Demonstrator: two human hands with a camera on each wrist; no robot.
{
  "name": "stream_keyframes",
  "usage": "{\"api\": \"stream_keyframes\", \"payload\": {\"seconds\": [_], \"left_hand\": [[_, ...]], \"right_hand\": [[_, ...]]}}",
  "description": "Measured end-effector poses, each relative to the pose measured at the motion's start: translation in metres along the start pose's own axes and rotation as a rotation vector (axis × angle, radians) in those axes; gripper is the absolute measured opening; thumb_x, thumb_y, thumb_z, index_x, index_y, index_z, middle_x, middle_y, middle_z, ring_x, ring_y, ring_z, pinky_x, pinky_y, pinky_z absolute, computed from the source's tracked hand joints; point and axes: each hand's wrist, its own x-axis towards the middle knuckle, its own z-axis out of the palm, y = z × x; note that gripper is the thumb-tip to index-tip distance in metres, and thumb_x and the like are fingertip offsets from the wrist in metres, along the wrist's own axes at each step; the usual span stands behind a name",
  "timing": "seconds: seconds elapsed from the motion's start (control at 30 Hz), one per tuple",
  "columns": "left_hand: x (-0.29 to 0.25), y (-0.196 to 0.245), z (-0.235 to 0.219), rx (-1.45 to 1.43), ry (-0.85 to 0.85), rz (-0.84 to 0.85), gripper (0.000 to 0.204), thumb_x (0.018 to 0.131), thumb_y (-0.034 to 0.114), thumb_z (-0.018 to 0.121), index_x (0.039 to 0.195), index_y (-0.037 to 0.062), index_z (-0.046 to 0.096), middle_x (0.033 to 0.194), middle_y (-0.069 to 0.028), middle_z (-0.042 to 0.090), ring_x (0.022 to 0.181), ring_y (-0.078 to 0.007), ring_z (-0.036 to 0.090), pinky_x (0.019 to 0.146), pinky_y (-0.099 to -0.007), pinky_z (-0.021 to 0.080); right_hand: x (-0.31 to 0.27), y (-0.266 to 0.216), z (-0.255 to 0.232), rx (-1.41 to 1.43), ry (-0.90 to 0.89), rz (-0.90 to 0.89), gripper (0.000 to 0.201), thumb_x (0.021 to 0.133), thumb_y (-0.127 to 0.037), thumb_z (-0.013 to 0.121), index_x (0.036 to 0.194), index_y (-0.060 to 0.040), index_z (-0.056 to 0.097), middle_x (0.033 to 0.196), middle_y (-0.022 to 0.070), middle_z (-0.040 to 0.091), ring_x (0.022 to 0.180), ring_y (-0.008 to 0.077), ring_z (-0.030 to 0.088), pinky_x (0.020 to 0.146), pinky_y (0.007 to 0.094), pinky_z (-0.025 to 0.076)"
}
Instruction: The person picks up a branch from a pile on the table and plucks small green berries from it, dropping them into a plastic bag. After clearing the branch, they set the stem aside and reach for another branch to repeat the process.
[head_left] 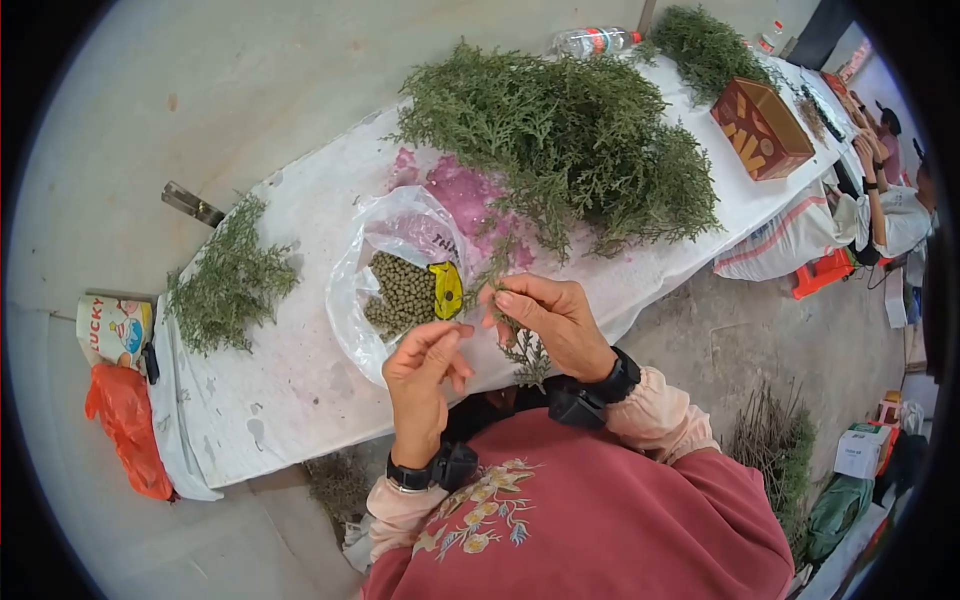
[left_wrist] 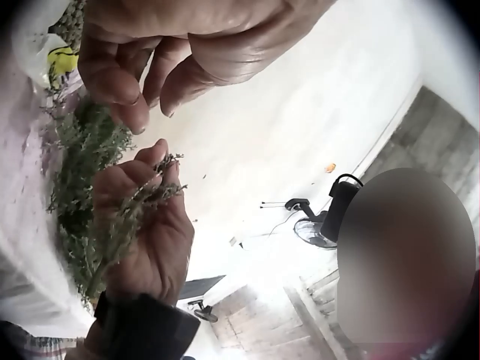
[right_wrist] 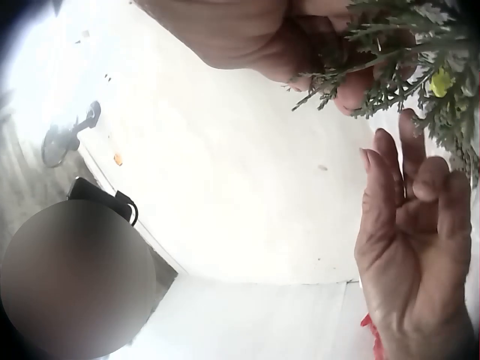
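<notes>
My right hand (head_left: pixel 558 325) pinches a green cypress-like sprig (head_left: pixel 528 356) whose lower leaves hang below the palm. In the right wrist view, the same sprig (right_wrist: pixel 382 64) spreads across the fingers. My left hand (head_left: pixel 422 378) is just left of it, fingers loosely bent and apart, with nothing visible between them; the left wrist view shows a gap between thumb and fingers. Just beyond the left hand lies an open clear plastic bag (head_left: pixel 345 285) with many small greenish-brown pellets (head_left: pixel 398 292) and a yellow packet (head_left: pixel 447 290) inside.
A large heap of green sprigs (head_left: pixel 560 140) covers the table's far middle, beside a pink stain (head_left: pixel 465 195). A smaller pile (head_left: pixel 235 275) lies left. Further right are a cardboard box (head_left: pixel 765 130) and a plastic bottle (head_left: pixel 595 41). Other people (head_left: pixel 900 205) work at the far right.
</notes>
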Motion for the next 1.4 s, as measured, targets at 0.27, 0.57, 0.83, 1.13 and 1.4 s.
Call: {"api": "stream_keyframes", "payload": {"seconds": [0.27, 0.57, 0.83, 1.13, 1.4], "left_hand": [[-0.001, 0.006, 0.002, -0.025, -0.004, 0.067, 0.019, 0.086, 0.008, 0.057, 0.102, -0.0014, 0.06, 0.092, -0.0097, 0.065, 0.059, -0.007, 0.053, 0.048, -0.0191, 0.039], [-0.003, 0.01, -0.003, 0.004, -0.039, 0.02, 0.018, 0.085, 0.005, 0.058, 0.101, -0.0013, 0.062, 0.089, -0.0071, 0.063, 0.057, -0.0059, 0.052, 0.046, -0.0178, 0.036], [-0.005, 0.009, -0.008, 0.015, -0.062, 0.114, 0.015, 0.085, 0.006, 0.056, 0.096, -0.0026, 0.062, 0.089, -0.0101, 0.063, 0.059, -0.0083, 0.055, 0.044, -0.0175, 0.036], [-0.011, 0.003, -0.02, 0.104, 0.062, 0.168, 0.005, 0.082, -0.001, 0.061, 0.086, -0.0003, 0.062, 0.085, -0.005, 0.059, 0.06, -0.0057, 0.052, 0.047, -0.0174, 0.039], [-0.019, -0.001, -0.029, 0.134, 0.073, 0.11, 0.002, 0.082, 0.001, 0.061, 0.084, 0.0008, 0.06, 0.081, -0.0019, 0.057, 0.06, -0.0046, 0.052, 0.047, -0.0169, 0.04]], "right_hand": [[-0.006, -0.005, 0.018, 0.288, -0.088, 0.317, 0.02, 0.091, -0.015, 0.049, 0.091, 0.0023, 0.057, 0.072, 0.008, 0.057, 0.054, 0.0111, 0.049, 0.05, 0.0244, 0.04], [-0.006, 0.011, 0.025, 0.768, -0.295, 0.588, 0.019, 0.088, -0.017, 0.041, 0.082, 0.0001, 0.049, 0.064, 0.0098, 0.05, 0.044, 0.0116, 0.039, 0.043, 0.0256, 0.032], [-0.003, 0.022, 0.027, 0.818, -0.356, 0.637, 0.019, 0.089, -0.017, 0.043, 0.086, 0.0005, 0.051, 0.068, 0.0095, 0.054, 0.047, 0.0116, 0.044, 0.045, 0.0255, 0.035], [-0.013, 0.015, 0.031, -0.069, -0.162, 0.115, 0.02, 0.085, -0.005, 0.058, 0.104, 0.0024, 0.056, 0.088, 0.005, 0.057, 0.079, 0.0081, 0.055, 0.064, 0.0219, 0.046], [-0.01, 0.025, 0.038, -0.284, -0.242, 0.032, 0.017, 0.084, -0.002, 0.06, 0.1, 0.0023, 0.058, 0.089, 0.003, 0.057, 0.081, 0.0071, 0.054, 0.068, 0.0198, 0.044]]}}
